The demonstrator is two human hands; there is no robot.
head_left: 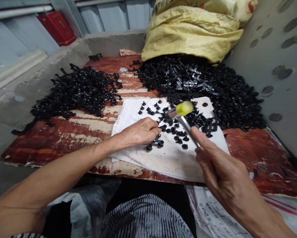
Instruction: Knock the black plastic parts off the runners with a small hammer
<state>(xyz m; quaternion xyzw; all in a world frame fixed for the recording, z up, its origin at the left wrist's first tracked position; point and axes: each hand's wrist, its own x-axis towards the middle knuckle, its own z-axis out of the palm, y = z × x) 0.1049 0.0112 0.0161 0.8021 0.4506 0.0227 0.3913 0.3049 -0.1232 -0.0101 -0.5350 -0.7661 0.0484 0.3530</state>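
Note:
My right hand point(219, 165) grips the metal handle of a mallet point(179, 112); its yellow-tipped head is raised over the white cloth point(136, 158). My left hand point(145, 130) is closed with its fingertips down at a small black plastic part point(158, 140) on the cloth. What exactly lies between those fingers is partly hidden. Around the hands lie several loose round black pieces point(177, 138) with short stems, some upright and some tipped over. The mallet head hangs to the right of my left hand, apart from it.
A heap of jointed black parts point(79, 89) sits at the left of the worn reddish board point(89, 129). More black parts point(188, 79) spill from a yellow woven sack point(188, 33) at the back. Round black pieces point(237, 102) pile against the grey panel point(275, 79) at right.

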